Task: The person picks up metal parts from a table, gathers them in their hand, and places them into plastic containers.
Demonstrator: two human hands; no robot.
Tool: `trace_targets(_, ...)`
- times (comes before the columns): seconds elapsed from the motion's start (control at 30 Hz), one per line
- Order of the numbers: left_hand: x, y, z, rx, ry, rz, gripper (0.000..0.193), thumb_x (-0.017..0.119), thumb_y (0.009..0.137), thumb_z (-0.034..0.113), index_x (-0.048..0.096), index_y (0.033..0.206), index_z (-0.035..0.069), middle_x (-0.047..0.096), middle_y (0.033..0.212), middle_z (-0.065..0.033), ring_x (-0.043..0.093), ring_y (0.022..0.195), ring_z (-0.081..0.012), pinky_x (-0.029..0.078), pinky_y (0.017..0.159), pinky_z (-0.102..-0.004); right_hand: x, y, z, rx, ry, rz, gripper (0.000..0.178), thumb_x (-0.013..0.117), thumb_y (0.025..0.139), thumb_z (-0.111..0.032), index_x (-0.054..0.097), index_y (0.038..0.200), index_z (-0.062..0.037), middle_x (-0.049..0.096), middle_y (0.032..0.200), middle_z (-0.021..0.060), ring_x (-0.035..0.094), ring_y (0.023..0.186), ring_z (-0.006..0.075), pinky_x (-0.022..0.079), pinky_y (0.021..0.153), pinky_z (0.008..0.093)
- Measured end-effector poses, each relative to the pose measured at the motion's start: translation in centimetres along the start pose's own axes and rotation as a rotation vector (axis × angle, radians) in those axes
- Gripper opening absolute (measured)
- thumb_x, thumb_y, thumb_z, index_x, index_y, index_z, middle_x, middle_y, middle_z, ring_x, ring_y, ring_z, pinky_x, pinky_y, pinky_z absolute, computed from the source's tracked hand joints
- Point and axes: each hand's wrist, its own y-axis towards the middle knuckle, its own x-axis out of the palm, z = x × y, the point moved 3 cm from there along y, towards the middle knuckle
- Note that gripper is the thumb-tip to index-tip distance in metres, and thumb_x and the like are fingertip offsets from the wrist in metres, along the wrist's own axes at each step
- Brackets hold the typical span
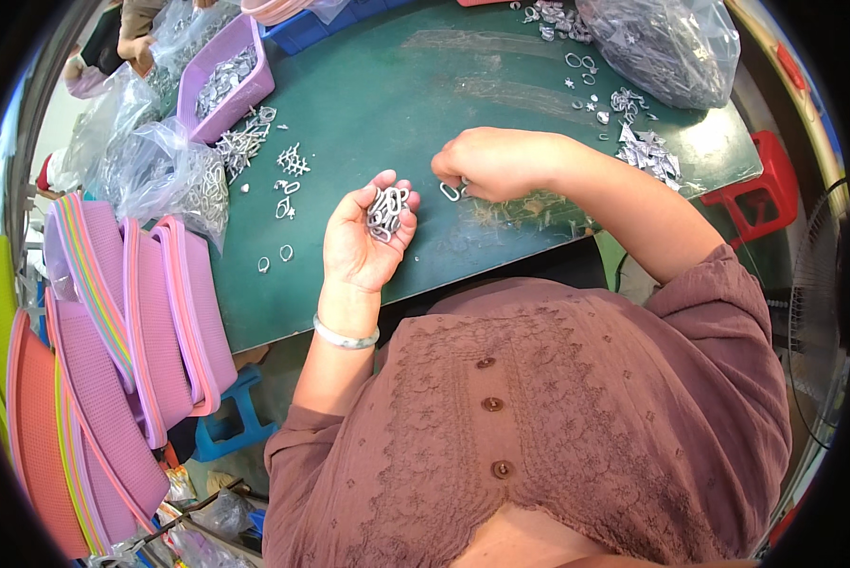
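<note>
My left hand (pixel 357 248) is turned palm up, its fingers curled around a small heap of grey metal oval links (pixel 388 212). To its right, my right hand (pixel 497 163) is held palm down, low over the green table (pixel 368 104). Its fingertips are closed in a pinch on a metal oval link (pixel 454 198) that sticks out below them; the inner fingers are hidden behind the back of the hand. Left of my left hand lie two small metal rings (pixel 286 253) and a cluster of grey metal pieces (pixel 293 160).
A purple basket (pixel 263 83) of metal pieces stands at the far left, beside plastic bags (pixel 165 151) of parts. Stacked pink and purple baskets (pixel 155 322) flank the table. Far right are a large bag (pixel 666 47), loose triangular pieces (pixel 647 154) and a red stool (pixel 770 180).
</note>
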Motion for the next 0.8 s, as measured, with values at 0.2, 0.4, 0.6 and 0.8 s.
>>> trace_targets(0.2, -0.3, 0.0, 0.2, 0.019, 0.013, 0.014, 0.025, 0.047, 0.082, 0.010, 0.051, 0.105, -0.001, 0.054, 0.099, -0.0174, 0.056, 0.085, -0.0294, 0.052, 0.066, -0.0333, 1.1, 1.5, 0.4, -0.013, 0.009, 0.013, 0.011, 0.057, 0.064, 0.001, 0.053, 0.074, 0.0011, 0.056, 0.078, 0.0154, 0.054, 0.076, 0.0333, 0.043, 0.065, 0.0398)
trace_targets(0.4, -0.5, 0.0, 0.1, 0.051, 0.040, 0.000, 0.026, 0.047, 0.080, 0.007, 0.050, 0.106, 0.004, 0.054, 0.098, -0.0177, 0.056, 0.086, -0.0321, 0.052, 0.071, -0.0369, 0.0, 1.2, 0.3, -0.030, -0.012, -0.014, 0.008, 0.057, 0.065, -0.002, 0.051, 0.070, 0.0000, 0.055, 0.076, 0.0148, 0.053, 0.071, 0.0318, 0.042, 0.063, 0.0380)
trace_targets(0.6, 1.0, 0.1, -0.6, 0.060, 0.040, 0.034, 0.028, 0.048, 0.083, 0.022, 0.050, 0.105, 0.004, 0.055, 0.097, -0.0161, 0.055, 0.086, -0.0310, 0.049, 0.073, -0.0394, -2.8, 1.0, -1.8, -0.120, 0.189, 0.129, 0.008, 0.055, 0.066, -0.001, 0.048, 0.068, -0.0001, 0.053, 0.072, 0.0134, 0.052, 0.068, 0.0297, 0.041, 0.059, 0.0359)
trace_targets(0.8, 2.5, 0.0, -1.4, 0.039, -0.023, -0.074, 0.033, 0.034, 0.091, 0.035, 0.050, 0.101, 0.008, 0.057, 0.097, -0.0074, 0.056, 0.087, -0.0204, 0.049, 0.070, -0.0371, -3.0, 2.4, -5.8, -0.323, 0.171, 0.302, 0.017, 0.059, 0.066, 0.000, 0.055, 0.083, -0.0007, 0.052, 0.085, 0.0128, 0.053, 0.077, 0.0311, 0.044, 0.068, 0.0367)
